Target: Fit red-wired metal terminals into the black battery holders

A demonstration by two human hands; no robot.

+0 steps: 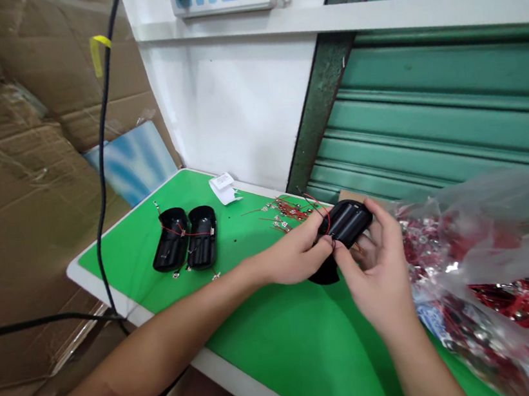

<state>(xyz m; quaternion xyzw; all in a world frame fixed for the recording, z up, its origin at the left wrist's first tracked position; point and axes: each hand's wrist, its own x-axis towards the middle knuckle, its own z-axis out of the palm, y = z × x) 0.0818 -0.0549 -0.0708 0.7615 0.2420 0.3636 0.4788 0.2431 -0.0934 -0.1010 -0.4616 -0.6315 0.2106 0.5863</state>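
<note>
Between both hands, above the green table, is a black plastic battery case [348, 221] with rounded ends and moulded battery channels. A thin red wire and a dark wire stick up from its left end. My left hand [296, 252] pinches that end, thumb and fingers close to the wires. Around the right side wraps my right hand [375, 261], its thumb meeting the left fingertips at the case's near edge. Another black piece [326, 272] shows beneath the hands; whether it joins the case I cannot tell. Small red-wired metal contacts [290, 209] lie just behind my left hand.
Two more black cases [170, 239] with wires lie on the green tabletop [273, 339] at left. A white paper label [224, 188] is near the back edge. Clear plastic bags [486, 253] of red-wired parts crowd the right. A black cable [101, 148] hangs at left beside cardboard [17, 211].
</note>
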